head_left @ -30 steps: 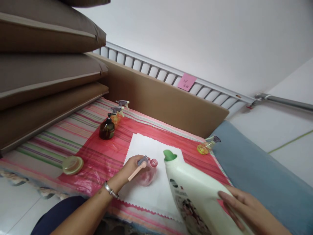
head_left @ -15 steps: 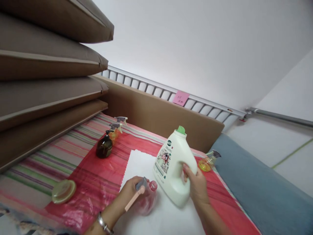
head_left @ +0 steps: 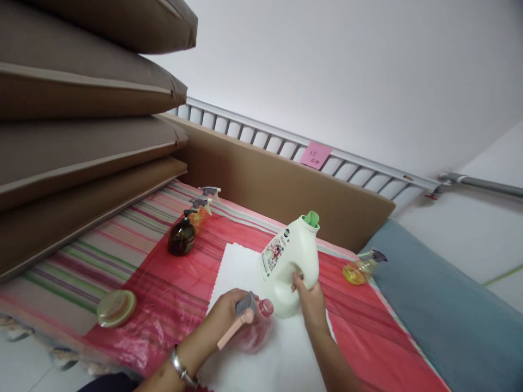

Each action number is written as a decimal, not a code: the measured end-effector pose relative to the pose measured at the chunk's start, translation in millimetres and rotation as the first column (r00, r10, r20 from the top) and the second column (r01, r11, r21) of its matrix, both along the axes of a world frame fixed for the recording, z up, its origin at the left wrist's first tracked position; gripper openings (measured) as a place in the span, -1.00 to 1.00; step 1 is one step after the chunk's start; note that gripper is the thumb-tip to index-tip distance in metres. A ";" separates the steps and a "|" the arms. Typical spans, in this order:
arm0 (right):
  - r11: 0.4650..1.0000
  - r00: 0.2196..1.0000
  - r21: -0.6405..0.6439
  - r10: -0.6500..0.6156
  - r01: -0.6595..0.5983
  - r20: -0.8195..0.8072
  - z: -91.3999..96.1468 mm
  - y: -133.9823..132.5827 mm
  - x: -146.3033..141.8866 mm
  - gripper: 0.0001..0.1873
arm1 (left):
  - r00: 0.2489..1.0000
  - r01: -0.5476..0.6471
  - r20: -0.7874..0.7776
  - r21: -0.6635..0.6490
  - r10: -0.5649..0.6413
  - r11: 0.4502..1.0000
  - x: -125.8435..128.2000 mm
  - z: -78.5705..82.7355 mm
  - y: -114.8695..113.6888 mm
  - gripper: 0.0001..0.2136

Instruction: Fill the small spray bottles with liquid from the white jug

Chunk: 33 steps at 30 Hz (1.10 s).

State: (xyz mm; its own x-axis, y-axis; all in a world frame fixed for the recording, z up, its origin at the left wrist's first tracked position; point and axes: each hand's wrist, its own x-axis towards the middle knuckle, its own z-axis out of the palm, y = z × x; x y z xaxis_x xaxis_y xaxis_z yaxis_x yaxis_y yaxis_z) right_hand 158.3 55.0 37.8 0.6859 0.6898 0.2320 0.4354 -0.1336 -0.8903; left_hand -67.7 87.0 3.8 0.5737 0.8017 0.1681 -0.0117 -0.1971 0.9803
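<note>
The pale-green plastic jug [head_left: 300, 247] has moved farther across the white scalloped cloth [head_left: 236, 264], right hand [head_left: 309, 299] gripping its handle [head_left: 312, 272], likely for control; left hand [head_left: 226, 314] pinches a grey-pink plastic sprayer [head_left: 247, 302], seemingly steadying the clear pink bottle [head_left: 258, 333] there.

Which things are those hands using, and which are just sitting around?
Being used:
- big pale jug, held by the right hand
- spray head, held in the left hand
- pink bottle, by the left hand
- white sheet, underneath

Just sitting around:
- dark pump bottle
- round container
- yellow spray bottle
- pink note
</note>
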 end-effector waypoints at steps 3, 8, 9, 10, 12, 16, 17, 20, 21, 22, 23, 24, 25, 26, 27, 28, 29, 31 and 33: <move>1.000 1.000 0.031 -0.002 0.001 0.028 8.7 -17.8 1.1 -0.43 | 1.000 -0.003 0.011 -0.012 0.003 1.000 -0.7 2.7 -2.0 -0.74; 0.999 0.990 0.040 0.030 -0.036 0.135 24.5 -50.1 -18.0 -0.40 | 1.000 -0.021 -0.009 -0.040 0.021 0.999 -4.0 8.8 -2.3 -0.75; 0.998 0.987 0.012 0.055 -0.057 0.151 27.7 -54.1 -24.2 -0.43 | 1.000 -0.022 -0.002 -0.045 0.022 0.999 -4.8 9.8 -1.6 -0.76; 0.996 0.982 -0.012 0.085 -0.084 0.167 30.7 -57.0 -30.3 -0.45 | 1.000 -0.021 0.011 -0.051 0.022 0.998 -5.6 10.6 -0.8 -0.77; 0.989 0.966 -0.024 0.149 -0.147 0.211 36.3 -60.0 -41.2 -0.50 | 0.998 -0.015 0.053 -0.070 0.019 0.997 -7.2 11.8 1.0 -0.76; 0.974 0.933 0.020 0.209 -0.224 0.294 45.7 -61.6 -53.7 -0.61 | 0.991 -0.007 0.136 -0.105 0.021 0.994 -14.3 18.7 3.6 -0.76; 0.972 0.930 0.034 0.210 -0.231 0.303 47.9 -62.3 -55.5 -0.62 | 0.990 -0.014 0.141 -0.116 0.031 0.993 -17.9 22.6 3.8 -0.77; 0.966 0.926 0.064 0.218 -0.249 0.308 54.9 -66.5 -61.6 -0.65 | 0.984 -0.021 0.167 -0.202 0.056 0.979 -34.4 40.6 2.4 -0.82; 0.963 0.924 0.066 0.231 -0.262 0.305 57.6 -68.7 -64.4 -0.66 | 0.981 -0.001 0.190 -0.244 0.049 0.970 -41.1 47.9 0.7 -0.83; 0.956 0.919 0.062 0.257 -0.287 0.301 60.9 -71.3 -67.9 -0.66 | 0.976 0.040 0.219 -0.285 0.024 0.958 -47.7 55.2 -1.7 -0.83; 0.944 0.908 0.048 0.297 -0.325 0.297 64.7 -74.2 -72.1 -0.66 | 0.969 0.107 0.246 -0.322 -0.025 0.941 -53.9 62.0 -4.9 -0.82; 0.926 0.888 0.025 0.354 -0.377 0.293 69.3 -77.2 -77.1 -0.64 | 0.959 0.189 0.267 -0.353 -0.095 0.916 -58.9 68.0 -9.0 -0.82; 0.898 0.858 -0.010 0.424 -0.440 0.289 74.5 -80.1 -82.9 -0.60 | 0.943 0.284 0.277 -0.385 -0.183 0.878 -62.4 72.8 -13.8 -0.81; 0.858 0.815 -0.056 0.504 -0.511 0.285 80.3 -82.7 -89.3 -0.55 | 0.917 0.383 0.280 -0.419 -0.284 0.823 -64.0 76.2 -19.3 -0.81; 0.804 0.759 -0.110 0.589 -0.584 0.277 86.2 -85.0 -96.1 -0.49 | 0.880 0.474 0.279 -0.451 -0.385 0.756 -63.8 78.1 -25.2 -0.80; 0.738 0.693 -0.161 0.673 -0.656 0.260 92.0 -86.8 -103.3 -0.44 | 0.838 0.545 0.280 -0.478 -0.468 0.689 -61.8 78.7 -31.4 -0.80; 0.661 0.621 -0.202 0.749 -0.723 0.231 96.9 -88.1 -110.3 -0.40 | 0.803 0.592 0.292 -0.491 -0.520 0.639 -58.4 78.2 -37.5 -0.81; 0.523 0.504 -0.209 0.852 -0.826 0.143 102.9 -89.7 -122.6 -0.49 | 0.770 0.636 0.339 -0.482 -0.541 0.603 -49.1 75.0 -48.3 -0.81; 0.451 0.447 -0.138 0.892 -0.882 0.059 102.7 -91.8 -129.1 -0.68 | 0.762 0.648 0.378 -0.457 -0.526 0.610 -39.9 71.4 -55.7 -0.77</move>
